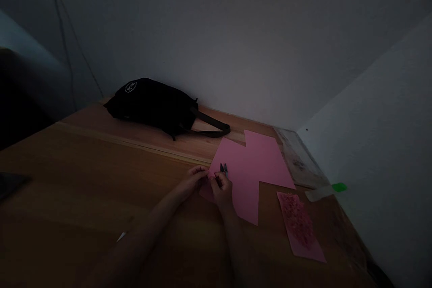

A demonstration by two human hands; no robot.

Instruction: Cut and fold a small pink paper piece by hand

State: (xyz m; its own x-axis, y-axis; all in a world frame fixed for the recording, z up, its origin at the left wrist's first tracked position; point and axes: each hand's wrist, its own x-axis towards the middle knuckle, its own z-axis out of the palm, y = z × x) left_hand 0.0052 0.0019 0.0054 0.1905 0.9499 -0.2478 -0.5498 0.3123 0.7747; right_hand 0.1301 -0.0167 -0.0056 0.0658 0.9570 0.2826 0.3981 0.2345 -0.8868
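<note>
My left hand (194,181) has its thumb and fingertips pressed together at the left edge of a pink paper sheet (243,162). Close beside it, my right hand (222,190) is closed in a pinch over the same sheet. What lies between its fingertips is too small and dark to make out. Just beyond the right fingers, small scissors (223,168) show two dark blades spread apart and a bit of blue. Their handles are hidden, so I cannot tell if the right hand holds them. The pink paper has stepped, cut-out edges.
To the right, a smaller pink paper (317,254) bears a heap of pink shreds (297,220). A black bag (151,103) with a strap lies against the wall. Clear plastic (297,157) and a green-ended strip (339,187) line the right edge. A white scrap (121,236) sits near my left forearm.
</note>
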